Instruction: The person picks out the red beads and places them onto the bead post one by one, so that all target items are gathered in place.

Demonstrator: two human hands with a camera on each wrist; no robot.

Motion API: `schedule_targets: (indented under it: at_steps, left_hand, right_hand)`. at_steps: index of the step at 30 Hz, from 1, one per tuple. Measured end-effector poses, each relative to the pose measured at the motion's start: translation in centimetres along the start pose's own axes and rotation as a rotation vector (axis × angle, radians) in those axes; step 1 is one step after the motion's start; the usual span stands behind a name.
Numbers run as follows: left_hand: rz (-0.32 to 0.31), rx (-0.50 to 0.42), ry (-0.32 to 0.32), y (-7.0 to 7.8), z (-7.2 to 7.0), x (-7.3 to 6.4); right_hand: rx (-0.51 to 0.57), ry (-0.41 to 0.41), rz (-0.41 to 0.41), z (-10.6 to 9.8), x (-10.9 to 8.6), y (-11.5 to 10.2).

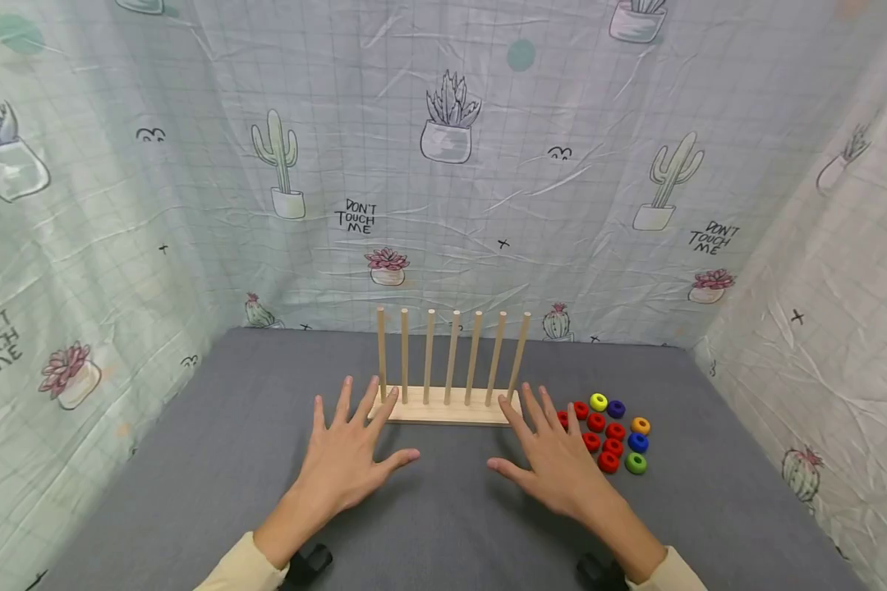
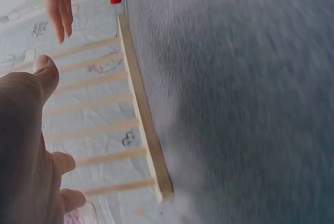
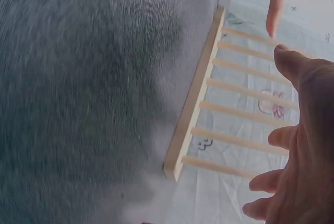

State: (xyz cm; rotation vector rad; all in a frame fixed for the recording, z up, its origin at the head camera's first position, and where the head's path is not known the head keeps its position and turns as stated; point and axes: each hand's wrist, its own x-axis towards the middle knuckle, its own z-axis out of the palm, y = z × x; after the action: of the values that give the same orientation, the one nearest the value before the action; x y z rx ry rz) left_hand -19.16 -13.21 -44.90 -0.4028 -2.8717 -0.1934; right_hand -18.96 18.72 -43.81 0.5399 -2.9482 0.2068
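My left hand (image 1: 347,464) is held over the table with its fingers spread, its fingertips overlapping the left end of a wooden peg rack (image 1: 443,413) in the head view. Several upright dowels (image 1: 451,357) stand in a row along the rack's base. My right hand (image 1: 558,464), also spread and holding nothing, overlaps the rack's right end. Beside its fingers lie several red rings (image 1: 613,447), some partly hidden behind the hand. In the left wrist view the rack base (image 2: 143,114) appears beyond the thumb; the right wrist view shows the base (image 3: 195,96) too.
Right of the red rings lie a yellow ring (image 1: 598,402), a purple ring (image 1: 616,409), an orange ring (image 1: 641,425), a blue ring (image 1: 638,442) and a green ring (image 1: 636,464). A printed cloth (image 1: 503,189) hangs behind and beside the grey table (image 1: 214,460).
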Motion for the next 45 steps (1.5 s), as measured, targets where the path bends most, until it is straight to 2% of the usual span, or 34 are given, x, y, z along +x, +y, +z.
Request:
schedule_targets:
  at_steps: [6, 11, 14, 19, 22, 25, 28, 34, 37, 40, 45]
  left_hand:
    - [-0.024, -0.016, 0.012, -1.7, -0.2, 0.1]
    - [-0.027, -0.041, 0.019, -3.3, -0.3, 0.9]
    - [-0.043, -0.086, 0.01, -4.2, -0.2, 1.5]
    - [-0.044, -0.148, 0.029, -5.3, 0.2, 2.5]
    - [-0.031, -0.15, 0.045, -5.9, 0.6, 3.0]
    - [-0.036, -0.172, 0.02, -6.4, 1.1, 3.6]
    - [-0.046, -0.273, -0.025, -7.0, 1.7, 4.3]
    - [-0.097, -0.61, -0.095, -7.9, 2.8, 5.3]
    - [-0.133, -0.718, -0.118, -8.3, 3.4, 5.6]
    - [-0.143, -0.765, -0.134, -8.5, 3.9, 6.1]
    - [-0.107, -0.746, -0.135, -8.5, 4.4, 6.7]
  right_hand:
    - [0.048, 0.004, -0.009, -0.9, -0.3, 1.2]
    - [0.116, -0.018, 0.014, -1.6, -0.3, 2.4]
    - [0.151, -0.017, 0.028, -1.8, 0.0, 3.3]
    - [0.229, 0.045, 0.004, -1.9, 0.6, 5.2]
    - [0.312, 0.085, -0.008, -1.8, 0.9, 6.5]
    - [0.367, 0.099, 0.004, -1.7, 1.2, 7.7]
    - [0.38, 0.082, 0.023, -1.4, 1.6, 8.6]
    - [0.379, 0.034, 0.073, -0.5, 2.3, 9.9]
    - [0.348, 0.021, 0.083, 0.0, 2.4, 10.4]
    - [0.317, 0.018, 0.085, 0.1, 2.7, 10.9]
    - [0.31, 0.005, 0.054, 0.3, 3.1, 11.2]
